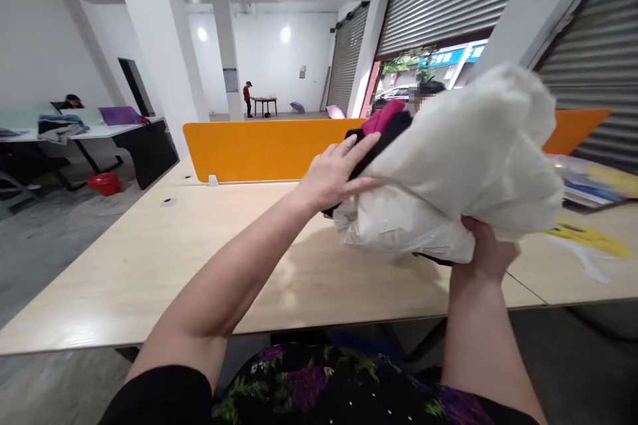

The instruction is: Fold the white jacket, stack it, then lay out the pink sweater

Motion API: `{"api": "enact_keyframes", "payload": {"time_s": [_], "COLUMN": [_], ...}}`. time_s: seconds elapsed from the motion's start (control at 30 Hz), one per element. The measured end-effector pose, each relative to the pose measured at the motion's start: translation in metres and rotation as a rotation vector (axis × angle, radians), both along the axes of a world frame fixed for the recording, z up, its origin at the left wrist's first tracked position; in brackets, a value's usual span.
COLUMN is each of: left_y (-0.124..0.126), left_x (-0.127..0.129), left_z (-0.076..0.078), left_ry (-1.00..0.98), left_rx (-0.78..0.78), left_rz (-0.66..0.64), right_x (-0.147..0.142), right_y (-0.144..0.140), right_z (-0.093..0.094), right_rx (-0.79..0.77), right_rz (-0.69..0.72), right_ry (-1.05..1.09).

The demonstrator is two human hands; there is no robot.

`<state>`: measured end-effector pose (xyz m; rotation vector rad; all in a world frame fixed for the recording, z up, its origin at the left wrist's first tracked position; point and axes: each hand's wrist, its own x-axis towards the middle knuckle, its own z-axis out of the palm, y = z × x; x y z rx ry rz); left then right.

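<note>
A large off-white bag [463, 146], creased and bulging, is held tilted above the pale wooden table [234, 259]. Black cloth [393, 136] and a bright pink piece of cloth [383, 118] stick out at its left end. My left hand [335, 172] holds that end, its fingers over the black cloth and its thumb against the bag. Underneath, at the lower right, my right hand [486, 249] grips the bag; the bag hides most of its fingers. How much cloth lies inside cannot be seen.
An orange divider [264, 149] runs along the table's far side. On the right lie a yellow printed item [588, 239] and a plastic-wrapped packet [593, 179]. One person [248, 98] stands at a far table; another person sits at the left. A red bucket [104, 184] stands on the floor.
</note>
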<state>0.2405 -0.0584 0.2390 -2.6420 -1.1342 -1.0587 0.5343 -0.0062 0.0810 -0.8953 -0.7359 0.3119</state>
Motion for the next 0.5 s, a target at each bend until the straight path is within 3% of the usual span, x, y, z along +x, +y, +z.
{"api": "enact_keyframes", "payload": {"time_s": [0.07, 0.13, 0.23, 0.37, 0.43, 0.5], "left_y": [0.01, 0.007, -0.01, -0.039, -0.056, -0.076], "left_x": [0.007, -0.006, -0.05, -0.129, -0.17, -0.212], "left_z": [-0.026, -0.055, -0.095, -0.127, -0.133, -0.131], "left_ry": [0.098, 0.159, 0.2, 0.095, 0.008, -0.103], "left_rx": [-0.047, -0.103, -0.168, -0.251, -0.278, -0.307], "left_rz": [0.096, 0.143, 0.178, 0.306, 0.429, 0.622], "right_x": [0.034, 0.05, 0.039, -0.014, -0.038, -0.051], "right_y": [0.006, 0.005, -0.01, -0.023, -0.014, 0.0], "right_z": [-0.024, -0.044, -0.059, -0.057, -0.053, -0.045], "right_rx": [-0.143, -0.353, -0.471, -0.329, -0.345, -0.468], "right_rz": [-0.313, -0.545, -0.714, -0.502, -0.319, -0.127], "right_ry": [-0.071, -0.231, -0.669, -1.391, -1.615, -1.736]}}
